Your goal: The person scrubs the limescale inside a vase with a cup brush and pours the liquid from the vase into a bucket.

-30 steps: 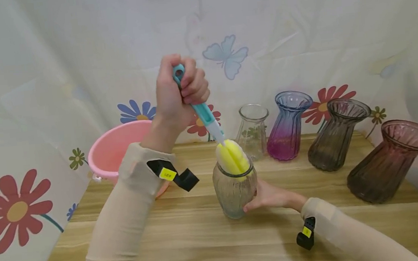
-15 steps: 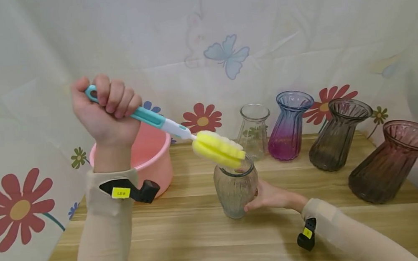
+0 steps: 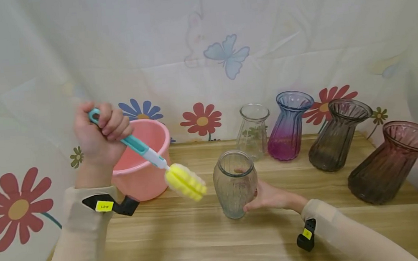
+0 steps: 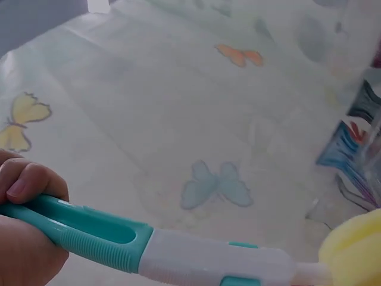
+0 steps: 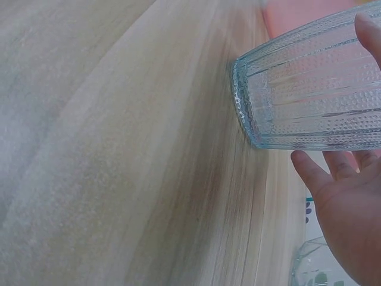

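In the head view my left hand (image 3: 100,134) grips the teal handle of a bottle brush (image 3: 185,181), its yellow sponge head angled down to the right, beside the glass vase and apart from it. The brush's teal and white handle (image 4: 95,235) crosses the left wrist view, fingers curled round its end. My right hand (image 3: 272,196) holds a ribbed, smoky clear glass vase (image 3: 236,191) upright on the table from its right side. In the right wrist view, thumb and fingers lie on either side of the vase (image 5: 315,89), near its base.
A pink bucket (image 3: 144,183) stands behind the brush at left. Along the back right are a clear vase (image 3: 251,139), a blue-purple vase (image 3: 286,135), a grey vase (image 3: 335,143) and a reddish-brown vase (image 3: 382,168). A patterned curtain hangs behind the wooden table (image 3: 205,248).
The left hand has drawn the brush up out of the glass vase, then left and lower, until its sponge hangs in front of the bucket. The right hand and vase have stayed in place.
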